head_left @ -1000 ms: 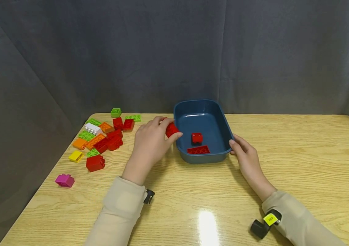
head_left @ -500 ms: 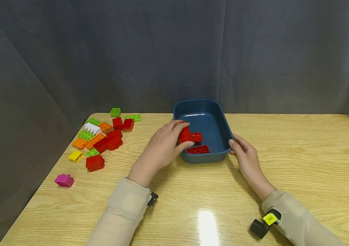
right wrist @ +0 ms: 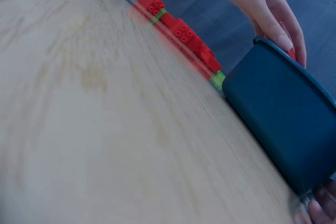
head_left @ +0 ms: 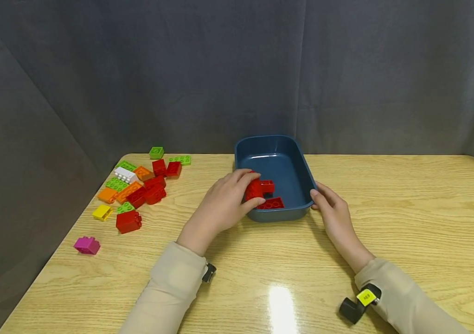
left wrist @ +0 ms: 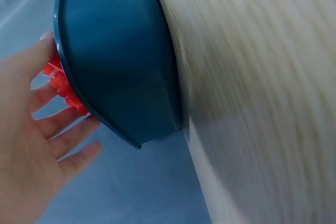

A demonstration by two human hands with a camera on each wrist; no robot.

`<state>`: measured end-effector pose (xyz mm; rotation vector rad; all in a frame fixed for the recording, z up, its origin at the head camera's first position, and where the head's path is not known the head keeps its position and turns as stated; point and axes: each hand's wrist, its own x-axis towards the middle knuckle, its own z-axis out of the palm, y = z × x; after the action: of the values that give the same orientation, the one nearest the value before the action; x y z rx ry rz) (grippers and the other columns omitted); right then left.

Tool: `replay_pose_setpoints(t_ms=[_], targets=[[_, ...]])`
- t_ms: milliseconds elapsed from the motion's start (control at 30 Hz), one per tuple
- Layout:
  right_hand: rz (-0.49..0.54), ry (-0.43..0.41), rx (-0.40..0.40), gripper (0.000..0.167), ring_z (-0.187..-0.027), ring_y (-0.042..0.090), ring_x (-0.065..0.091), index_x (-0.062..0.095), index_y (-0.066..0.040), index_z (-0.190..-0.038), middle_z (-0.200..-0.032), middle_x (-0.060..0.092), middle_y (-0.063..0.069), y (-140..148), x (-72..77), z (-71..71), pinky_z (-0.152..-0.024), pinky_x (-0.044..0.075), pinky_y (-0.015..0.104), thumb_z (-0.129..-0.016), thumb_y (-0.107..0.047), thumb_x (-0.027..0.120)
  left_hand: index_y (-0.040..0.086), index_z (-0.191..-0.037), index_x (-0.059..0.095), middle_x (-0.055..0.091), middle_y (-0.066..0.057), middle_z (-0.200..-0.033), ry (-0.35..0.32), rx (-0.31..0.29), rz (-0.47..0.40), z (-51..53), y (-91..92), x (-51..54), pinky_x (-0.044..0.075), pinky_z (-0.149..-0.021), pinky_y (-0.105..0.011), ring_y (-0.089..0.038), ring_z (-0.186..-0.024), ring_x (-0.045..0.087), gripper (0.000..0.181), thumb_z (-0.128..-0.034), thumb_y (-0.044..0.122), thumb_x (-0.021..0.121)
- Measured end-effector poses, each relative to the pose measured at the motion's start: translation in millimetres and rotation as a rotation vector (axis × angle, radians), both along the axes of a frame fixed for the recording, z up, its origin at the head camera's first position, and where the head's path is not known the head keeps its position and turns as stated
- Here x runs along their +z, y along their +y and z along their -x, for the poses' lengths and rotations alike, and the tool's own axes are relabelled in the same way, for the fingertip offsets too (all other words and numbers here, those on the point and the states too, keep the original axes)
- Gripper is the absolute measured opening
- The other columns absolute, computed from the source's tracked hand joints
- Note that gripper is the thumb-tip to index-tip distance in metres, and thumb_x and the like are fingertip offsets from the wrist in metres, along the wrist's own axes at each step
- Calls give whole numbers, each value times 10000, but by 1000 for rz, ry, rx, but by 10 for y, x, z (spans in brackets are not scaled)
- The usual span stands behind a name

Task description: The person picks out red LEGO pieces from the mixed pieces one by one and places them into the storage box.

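My left hand (head_left: 225, 199) holds a red toy brick (head_left: 253, 189) between thumb and fingers, over the near left part of a blue plastic bin (head_left: 276, 215). In the left wrist view the studs of the red brick (left wrist: 64, 85) show past the bin's rim, partly hidden by the hand. Inside the bin lie a small red brick (head_left: 267, 186) and a longer red brick (head_left: 273, 203). My right hand (head_left: 335, 213) grips the bin's near right rim, thumb on top and fingers against the outside wall.
Loose bricks lie at the table's left: several red ones (head_left: 153, 188), green, orange, a white brick (head_left: 125, 175), a yellow brick (head_left: 102, 212) and a magenta brick (head_left: 87, 245) nearest the left edge. A grey curtain (head_left: 237, 74) hangs behind the wooden table (head_left: 408, 208).
My left hand has moved right, carrying the red brick from outside the bin's left rim into the bin, then slightly lower. The right hand keeps its grip on the rim.
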<state>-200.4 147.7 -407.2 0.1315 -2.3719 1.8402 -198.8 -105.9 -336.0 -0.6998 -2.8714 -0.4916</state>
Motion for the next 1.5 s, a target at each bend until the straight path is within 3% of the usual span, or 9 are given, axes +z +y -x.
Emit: replay_pose_setpoints(t_ms=[167,433,800,1267,1500], targets=[[4,-3,4,562,-999,73,583,438,-35,-1480,-1431,507,161,0,0,0,-874,466,171,-1046,-391,473,144,-1452,493,445,-82,-1487,0,24,15,12,-12,-8,337,-1125,-435,-276,-1343,445,605,-950,452,635],[6,-9,4,563,-1089,196,580,438,-30,-1479,-1434,503,161,1,5,-1,-876,471,167,-1047,-390,471,143,-1459,487,446,-93,-1491,-4,37,15,25,-9,-27,333,-1128,-442,-281,-1353,437,617,-953,471,621],[6,-6,11,568,-1110,199,573,434,-32,-1481,-1443,496,159,-3,5,-1,-879,473,167,-1046,-395,471,140,-1447,502,452,-80,-1497,4,39,26,10,-31,-11,337,-1124,-458,-281,-1364,434,513,-990,349,610],[5,-16,13,580,-1121,222,563,419,-39,-1492,-1460,477,153,5,2,-7,-886,468,168,-1046,-407,466,184,-1259,675,644,5,-1265,152,22,71,21,-57,28,414,-1059,-427,-214,-1192,583,291,-984,268,627],[13,-12,20,579,-1160,235,547,419,-42,-1493,-1464,474,152,6,5,-7,-889,468,167,-1046,-407,467,179,-1235,688,676,7,-1217,201,36,122,-11,-95,108,442,-1026,-423,-212,-1155,610,275,-984,273,628]])
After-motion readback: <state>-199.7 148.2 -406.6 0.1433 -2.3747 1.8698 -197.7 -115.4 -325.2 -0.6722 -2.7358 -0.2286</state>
